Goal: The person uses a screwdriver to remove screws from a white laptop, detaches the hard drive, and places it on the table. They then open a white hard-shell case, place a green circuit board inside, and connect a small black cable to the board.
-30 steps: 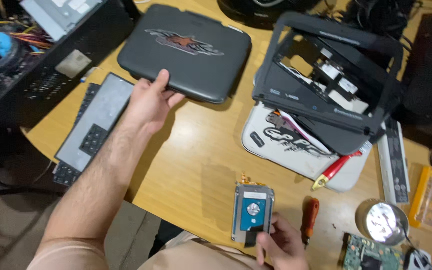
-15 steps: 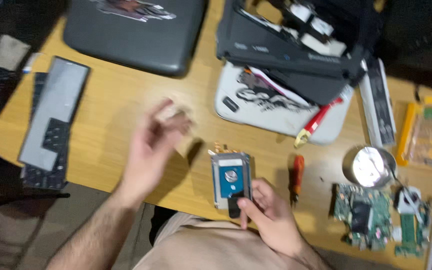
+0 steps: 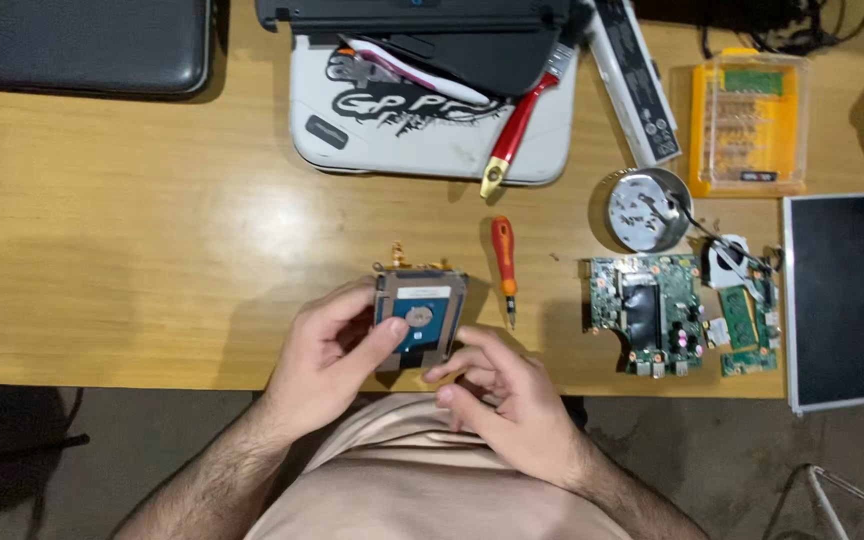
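At the near edge of the wooden table [image 3: 152, 260], about the middle of its length, both hands hold a small rectangular hard drive in a grey metal bracket [image 3: 420, 318] with a blue-and-white label on top and an orange flex strip at its far end. The left hand [image 3: 337, 355] grips the drive's left side, thumb pressed across the label and fingers curled under it, so it is clamped on the drive. The right hand [image 3: 502, 400] sits just below the near right corner, its fingers half-curled and close together, the fingertips touching the bracket's lower edge; whether they pinch anything small cannot be told. Just right of the drive lies a small orange-handled screwdriver [image 3: 503, 265], untouched. Further right rest a bare green circuit board [image 3: 644, 312], a round metal dish [image 3: 644, 210], a yellow transparent bit case [image 3: 749, 122] and a dark flat display panel [image 3: 842, 300] at the right edge. At the far edge a white laptop shell with black graphic markings [image 3: 402, 130] carries a red-handled brush [image 3: 517, 125]. The drive appears already out of the machine, yet remains in its bracket, so separating the two looks undone.
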